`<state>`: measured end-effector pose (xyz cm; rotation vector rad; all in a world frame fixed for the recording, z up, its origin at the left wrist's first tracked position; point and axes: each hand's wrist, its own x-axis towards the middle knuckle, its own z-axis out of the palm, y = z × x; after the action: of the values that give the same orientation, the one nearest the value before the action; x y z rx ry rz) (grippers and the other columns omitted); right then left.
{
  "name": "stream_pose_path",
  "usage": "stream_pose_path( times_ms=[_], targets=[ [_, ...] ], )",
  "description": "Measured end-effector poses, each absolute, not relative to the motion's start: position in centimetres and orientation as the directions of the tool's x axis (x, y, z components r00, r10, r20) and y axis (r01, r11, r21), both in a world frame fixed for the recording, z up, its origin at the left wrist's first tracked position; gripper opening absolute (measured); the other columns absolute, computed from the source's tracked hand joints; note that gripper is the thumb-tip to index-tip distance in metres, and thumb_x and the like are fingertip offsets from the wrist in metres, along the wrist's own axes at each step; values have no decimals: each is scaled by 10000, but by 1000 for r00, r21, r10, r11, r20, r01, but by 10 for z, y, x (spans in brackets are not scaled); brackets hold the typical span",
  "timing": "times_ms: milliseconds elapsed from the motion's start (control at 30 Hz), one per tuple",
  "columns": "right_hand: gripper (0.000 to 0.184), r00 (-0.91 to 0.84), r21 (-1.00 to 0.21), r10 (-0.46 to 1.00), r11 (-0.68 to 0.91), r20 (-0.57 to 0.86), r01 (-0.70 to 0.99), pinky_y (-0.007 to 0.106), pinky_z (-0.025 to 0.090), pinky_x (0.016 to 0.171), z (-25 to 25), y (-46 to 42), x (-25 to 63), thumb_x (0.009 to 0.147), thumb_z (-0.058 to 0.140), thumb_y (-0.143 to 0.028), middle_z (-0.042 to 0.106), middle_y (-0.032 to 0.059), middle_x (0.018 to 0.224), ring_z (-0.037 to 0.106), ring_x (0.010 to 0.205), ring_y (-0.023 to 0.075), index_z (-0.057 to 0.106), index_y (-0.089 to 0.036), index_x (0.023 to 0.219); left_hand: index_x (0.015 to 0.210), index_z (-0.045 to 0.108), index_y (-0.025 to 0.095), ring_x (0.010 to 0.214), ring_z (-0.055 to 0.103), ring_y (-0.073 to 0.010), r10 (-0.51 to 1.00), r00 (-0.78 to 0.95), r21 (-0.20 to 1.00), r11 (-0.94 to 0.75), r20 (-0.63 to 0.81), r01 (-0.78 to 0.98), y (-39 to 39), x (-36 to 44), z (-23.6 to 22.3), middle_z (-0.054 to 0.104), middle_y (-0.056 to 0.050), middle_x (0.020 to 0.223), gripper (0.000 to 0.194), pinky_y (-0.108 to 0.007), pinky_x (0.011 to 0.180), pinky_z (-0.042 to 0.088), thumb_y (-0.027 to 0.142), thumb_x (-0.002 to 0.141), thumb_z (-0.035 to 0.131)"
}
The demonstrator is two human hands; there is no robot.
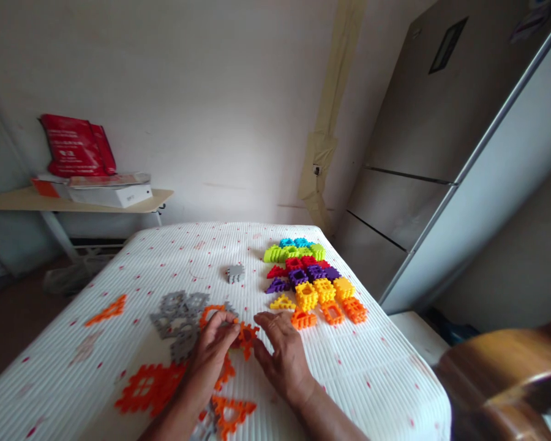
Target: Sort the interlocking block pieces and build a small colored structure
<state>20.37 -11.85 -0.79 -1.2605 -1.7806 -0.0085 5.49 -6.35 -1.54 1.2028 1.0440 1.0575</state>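
Between my hands is an orange interlocking building piece point(248, 339) with notched edges. My left hand point(211, 346) has its thumb and fingers closed at the left edge of this piece. To its right, my right hand point(282, 352) is open, thumb and fingers apart, with nothing visible in them. Beneath and around my left hand lie loose pieces: an orange-red window panel point(144, 387), an orange triangle point(232, 414) and a pile of grey pieces point(179, 309). My left forearm partly hides some of them.
Sorted rows of pieces stand at the right: blue point(294, 242), green point(287, 253), red point(294, 263), purple point(298, 278), yellow point(307, 296) and orange point(333, 312). A small grey stack point(235, 273) sits mid-table, an orange triangle point(106, 310) at left. A fridge point(404, 141) stands right.
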Motion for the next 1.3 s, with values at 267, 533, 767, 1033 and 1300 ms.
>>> stream_pose_path(
  times_ms=[267,533,767,1033,1300],
  targets=[
    [312,-16,-490,828,348,561,799,313,495,784,-15,-118,202,777,634,-245,671,57,966,606,890,201,594,-185,1080,722,547,194,659,512,-122,974,223,973,88,-39,-215,-59,55,-22,549,41,674,276,-209,598,442,417,672,703],
    [326,-13,-320,854,208,519,924,338,472,791,-6,-124,201,818,594,-202,688,52,972,574,890,220,588,-208,1144,642,538,184,679,561,-138,936,344,951,176,-81,-255,-67,60,-22,584,22,683,260,-258,668,494,369,661,720],
    [312,-119,-286,859,292,497,913,362,459,811,6,-128,229,846,580,-198,682,47,1041,578,932,219,594,-220,1156,680,565,184,785,622,-185,891,447,980,153,-82,-127,-72,64,-11,659,-31,811,275,-291,742,488,416,634,706],
    [425,-144,-297,941,238,307,925,296,467,869,28,-118,318,800,533,-93,679,41,1081,611,974,187,614,-248,1187,956,623,174,799,637,-213,854,520,958,-128,-25,257,-60,69,-9,685,-81,875,339,-311,708,492,344,664,601],
    [423,-170,-285,969,216,177,934,266,455,854,33,-111,314,779,527,-90,680,36,1068,609,985,179,648,-268,1144,1052,650,202,941,633,-224,774,617,657,-540,143,526,-54,114,4,689,-78,1033,385,-319,840,469,211,671,590]
  ],
)
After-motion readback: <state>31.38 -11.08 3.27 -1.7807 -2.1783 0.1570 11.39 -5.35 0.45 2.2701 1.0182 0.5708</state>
